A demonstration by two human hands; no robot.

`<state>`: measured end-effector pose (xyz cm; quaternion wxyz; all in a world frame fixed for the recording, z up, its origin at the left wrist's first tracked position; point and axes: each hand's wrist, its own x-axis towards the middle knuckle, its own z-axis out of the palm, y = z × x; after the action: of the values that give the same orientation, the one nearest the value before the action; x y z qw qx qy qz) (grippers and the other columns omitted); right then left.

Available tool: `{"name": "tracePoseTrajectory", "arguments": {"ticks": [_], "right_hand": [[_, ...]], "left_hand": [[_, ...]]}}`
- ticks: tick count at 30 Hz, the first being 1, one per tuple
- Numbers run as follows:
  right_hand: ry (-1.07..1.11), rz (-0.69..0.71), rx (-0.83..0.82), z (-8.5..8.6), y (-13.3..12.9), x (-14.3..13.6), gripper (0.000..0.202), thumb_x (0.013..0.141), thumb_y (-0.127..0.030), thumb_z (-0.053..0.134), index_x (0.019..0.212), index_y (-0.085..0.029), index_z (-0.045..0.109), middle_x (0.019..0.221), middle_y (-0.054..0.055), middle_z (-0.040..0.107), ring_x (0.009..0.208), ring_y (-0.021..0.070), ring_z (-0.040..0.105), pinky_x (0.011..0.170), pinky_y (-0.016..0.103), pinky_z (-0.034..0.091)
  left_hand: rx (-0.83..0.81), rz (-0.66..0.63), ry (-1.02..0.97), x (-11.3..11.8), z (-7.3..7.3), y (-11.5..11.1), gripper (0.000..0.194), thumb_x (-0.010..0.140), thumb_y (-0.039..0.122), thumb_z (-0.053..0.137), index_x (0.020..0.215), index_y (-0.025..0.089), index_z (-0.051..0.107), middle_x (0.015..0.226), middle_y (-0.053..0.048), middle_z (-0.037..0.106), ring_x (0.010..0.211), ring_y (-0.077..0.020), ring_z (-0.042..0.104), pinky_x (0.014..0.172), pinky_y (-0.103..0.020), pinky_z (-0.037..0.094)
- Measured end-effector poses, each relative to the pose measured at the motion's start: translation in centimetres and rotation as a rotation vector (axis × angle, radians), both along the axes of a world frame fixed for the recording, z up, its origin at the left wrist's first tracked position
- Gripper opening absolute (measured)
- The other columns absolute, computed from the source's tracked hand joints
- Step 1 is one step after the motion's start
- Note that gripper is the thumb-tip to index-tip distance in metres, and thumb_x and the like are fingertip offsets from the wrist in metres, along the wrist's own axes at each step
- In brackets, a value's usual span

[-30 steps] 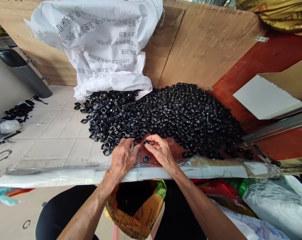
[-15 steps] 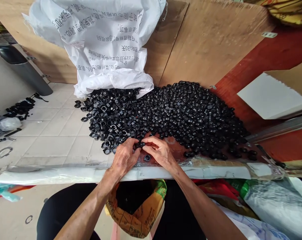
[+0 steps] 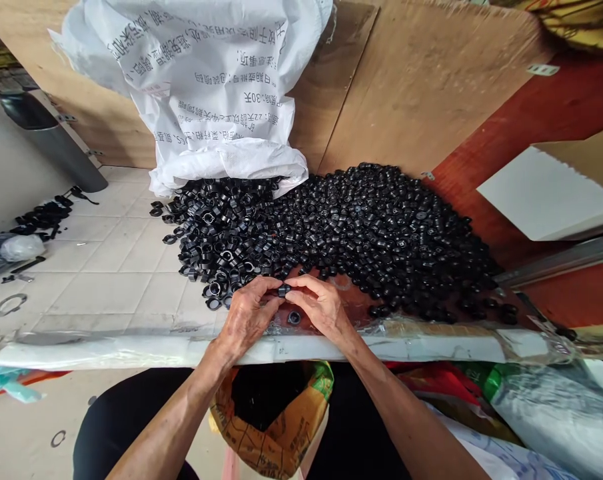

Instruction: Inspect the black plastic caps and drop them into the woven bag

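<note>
Fingers [image 3: 267, 285] of the left hand [image 3: 248, 312] and right hand [image 3: 325, 310] pinch one small black part [image 3: 284, 290], each grip on one end. It is over the surface [image 3: 106, 290], in front of a big pile of black bits [image 3: 381, 227]. A round black piece [image 3: 294, 317] lies near it. An open orange bag [image 3: 274, 447] is below, between the legs [image 3: 126, 410].

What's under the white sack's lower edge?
Black parts, some ring-shaped, lie in a heap right up to the edge of the white sack. How far they continue underneath can't be seen; the sack covers it.
</note>
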<state>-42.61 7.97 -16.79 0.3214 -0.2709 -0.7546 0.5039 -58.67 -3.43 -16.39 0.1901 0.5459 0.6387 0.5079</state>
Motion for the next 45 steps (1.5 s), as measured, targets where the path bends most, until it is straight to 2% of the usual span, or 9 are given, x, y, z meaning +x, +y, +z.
{"name": "tracePoseTrajectory", "arguments": {"ticks": [8, 12, 18, 26, 32, 35, 40, 43, 45], "right_hand": [[-0.091, 0.024, 0.102, 0.0, -0.1, -0.1, 0.021, 0.098, -0.039, 0.064, 0.089, -0.023, 0.074, 0.069, 0.001, 0.069, 0.061, 0.0171, 0.065, 0.059, 0.027, 0.052], [-0.051, 0.044, 0.033, 0.3, 0.0, 0.0, 0.016, 0.095, -0.035, 0.067, 0.095, -0.022, 0.077, 0.079, 0.002, 0.073, 0.07, 0.0186, 0.068, 0.063, 0.028, 0.055], [0.03, 0.076, 0.046, 0.5, 0.1, 0.2, 0.021, 0.09, -0.03, 0.074, 0.109, -0.025, 0.082, 0.103, 0.005, 0.076, 0.093, 0.0213, 0.072, 0.078, 0.031, 0.059], [0.06, 0.046, 0.119, 0.5, 0.0, 0.2, 0.014, 0.093, -0.028, 0.07, 0.103, -0.026, 0.08, 0.111, 0.006, 0.079, 0.104, 0.0242, 0.074, 0.093, 0.038, 0.061], [0.001, -0.025, 0.088, -0.3, -0.3, -0.1, 0.034, 0.098, -0.039, 0.066, 0.128, -0.024, 0.068, 0.088, 0.003, 0.076, 0.072, 0.0187, 0.072, 0.07, 0.03, 0.06], [-0.051, -0.033, 0.149, -0.1, -0.4, 0.0, 0.025, 0.102, -0.043, 0.06, 0.114, -0.024, 0.072, 0.07, 0.0, 0.069, 0.059, 0.0168, 0.065, 0.06, 0.029, 0.054], [-0.074, 0.058, 0.152, 0.2, -0.4, 0.4, 0.023, 0.1, -0.038, 0.061, 0.113, -0.024, 0.073, 0.08, 0.002, 0.073, 0.067, 0.0182, 0.069, 0.064, 0.029, 0.056], [-0.118, -0.008, 0.252, 0.2, -0.3, 0.2, 0.033, 0.103, -0.039, 0.056, 0.076, -0.023, 0.067, 0.06, -0.001, 0.06, 0.054, 0.0148, 0.055, 0.06, 0.028, 0.049], [-0.115, -0.047, 0.298, 0.4, -0.3, 0.0, 0.04, 0.104, -0.04, 0.054, 0.068, -0.023, 0.061, 0.062, 0.0, 0.06, 0.058, 0.0155, 0.055, 0.062, 0.028, 0.048]], "left_hand": [[0.068, 0.0, 0.007, 0.0, -0.1, -0.1, 0.02, 0.094, 0.016, 0.066, 0.112, 0.022, 0.074, 0.112, -0.005, 0.079, 0.099, -0.0179, 0.076, 0.092, -0.03, 0.062], [0.048, 0.012, -0.014, 0.1, 0.0, -0.1, 0.02, 0.093, 0.015, 0.067, 0.11, 0.021, 0.075, 0.112, -0.005, 0.079, 0.101, -0.0189, 0.076, 0.095, -0.032, 0.062], [-0.04, 0.024, -0.166, 0.3, 0.3, 0.0, 0.018, 0.092, 0.021, 0.071, 0.109, 0.02, 0.075, 0.1, -0.003, 0.08, 0.083, -0.0166, 0.076, 0.079, -0.028, 0.064], [-0.078, 0.023, -0.19, 0.5, 0.1, 0.2, 0.018, 0.09, 0.018, 0.07, 0.107, 0.021, 0.076, 0.097, -0.003, 0.081, 0.083, -0.0176, 0.077, 0.077, -0.028, 0.064], [-0.062, 0.022, -0.167, 0.6, 0.3, 0.1, 0.018, 0.09, 0.017, 0.07, 0.108, 0.021, 0.075, 0.102, -0.002, 0.08, 0.085, -0.0166, 0.077, 0.082, -0.028, 0.063], [-0.049, 0.002, -0.159, 0.6, 0.4, 0.1, 0.019, 0.09, 0.016, 0.068, 0.108, 0.021, 0.075, 0.105, -0.002, 0.08, 0.087, -0.0164, 0.077, 0.085, -0.028, 0.063], [-0.064, 0.025, -0.227, 0.6, 0.5, 0.1, 0.018, 0.093, 0.021, 0.068, 0.109, 0.021, 0.075, 0.1, -0.003, 0.08, 0.083, -0.0172, 0.077, 0.076, -0.027, 0.063], [-0.046, 0.011, -0.234, 0.6, 0.3, 0.1, 0.019, 0.091, 0.02, 0.069, 0.11, 0.021, 0.075, 0.103, -0.004, 0.081, 0.085, -0.0177, 0.078, 0.08, -0.029, 0.064], [-0.036, 0.015, -0.24, 0.6, 0.1, 0.2, 0.02, 0.091, 0.019, 0.07, 0.11, 0.021, 0.074, 0.102, -0.003, 0.081, 0.084, -0.0175, 0.078, 0.082, -0.03, 0.064]]}}
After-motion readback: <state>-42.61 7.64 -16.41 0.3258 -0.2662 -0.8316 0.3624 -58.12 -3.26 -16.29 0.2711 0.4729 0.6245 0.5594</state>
